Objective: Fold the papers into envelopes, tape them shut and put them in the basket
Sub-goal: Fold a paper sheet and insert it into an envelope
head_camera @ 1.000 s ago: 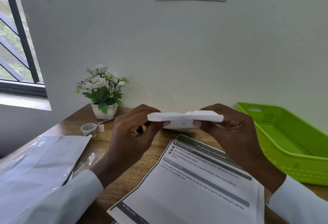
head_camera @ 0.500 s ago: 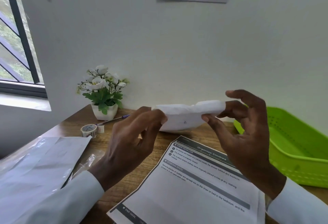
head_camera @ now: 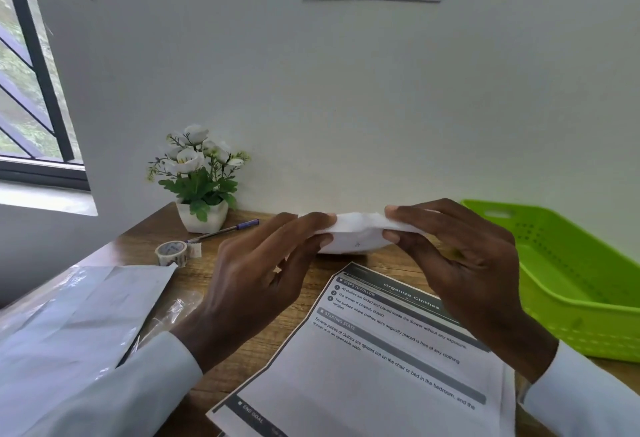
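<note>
A folded white paper envelope [head_camera: 358, 234] is held in the air above the wooden desk, seen nearly edge-on. My left hand [head_camera: 266, 274] pinches its left end between thumb and fingers. My right hand [head_camera: 460, 260] pinches its right end, with fingers above and the thumb below. A printed sheet [head_camera: 374, 367] lies flat on the desk under both hands. The green plastic basket [head_camera: 575, 319] stands at the right, and I see nothing inside it. A roll of patterned tape [head_camera: 172, 252] sits on the desk to the left, away from both hands.
A small potted plant with white flowers [head_camera: 199, 177] stands against the wall at the back left. A purple pen [head_camera: 225, 230] lies beside the pot. A clear plastic sleeve with papers [head_camera: 69, 326] covers the near left of the desk. A window is at the far left.
My right hand, whose fingers were spread half a second ago, has closed back onto the envelope's right end. The envelope has tilted flatter and sits slightly lower.
</note>
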Demonstrator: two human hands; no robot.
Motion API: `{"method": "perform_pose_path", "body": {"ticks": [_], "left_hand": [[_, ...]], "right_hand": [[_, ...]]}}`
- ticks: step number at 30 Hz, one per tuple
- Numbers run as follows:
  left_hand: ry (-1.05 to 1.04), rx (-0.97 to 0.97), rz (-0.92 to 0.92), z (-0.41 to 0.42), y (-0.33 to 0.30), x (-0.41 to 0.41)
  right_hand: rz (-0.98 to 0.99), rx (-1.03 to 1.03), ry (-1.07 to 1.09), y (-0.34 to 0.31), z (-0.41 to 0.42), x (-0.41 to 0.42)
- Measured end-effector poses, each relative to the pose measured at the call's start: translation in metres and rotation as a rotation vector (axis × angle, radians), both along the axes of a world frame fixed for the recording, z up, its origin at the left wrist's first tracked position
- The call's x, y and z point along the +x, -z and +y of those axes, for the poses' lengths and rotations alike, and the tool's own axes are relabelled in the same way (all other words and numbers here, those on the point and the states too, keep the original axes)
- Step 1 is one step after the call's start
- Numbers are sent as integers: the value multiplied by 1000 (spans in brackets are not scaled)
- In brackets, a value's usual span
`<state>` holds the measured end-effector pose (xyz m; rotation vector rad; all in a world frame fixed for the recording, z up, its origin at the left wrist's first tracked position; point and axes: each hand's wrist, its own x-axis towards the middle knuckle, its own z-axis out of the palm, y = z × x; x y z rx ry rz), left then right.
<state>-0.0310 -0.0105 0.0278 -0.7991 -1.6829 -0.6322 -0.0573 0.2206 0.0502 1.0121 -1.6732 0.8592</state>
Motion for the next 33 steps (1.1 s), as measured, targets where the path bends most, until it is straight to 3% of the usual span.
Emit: {"method": "perform_pose_path", "body": {"ticks": [4,9,13,21,28,33], "left_hand": [[5,25,-10,1,-1,0],[43,78,-48,0,-4,1],[56,48,-55,-2,-4,0],[42,33,-65,3,-5,3],[-13,59,-112,4,-5,4],[-29,68,-153,7,-5,4]], "right_hand": [[-68,-64,-16,-3,-1,5],[-320,-203,-260,-12,-3,12],[-342,-203,-310,-17,-3,12],[-206,35,-91,-12,1,4],[-179,93,76,-6,5,-3],[-7,188,205,-5,-7,5]]}}
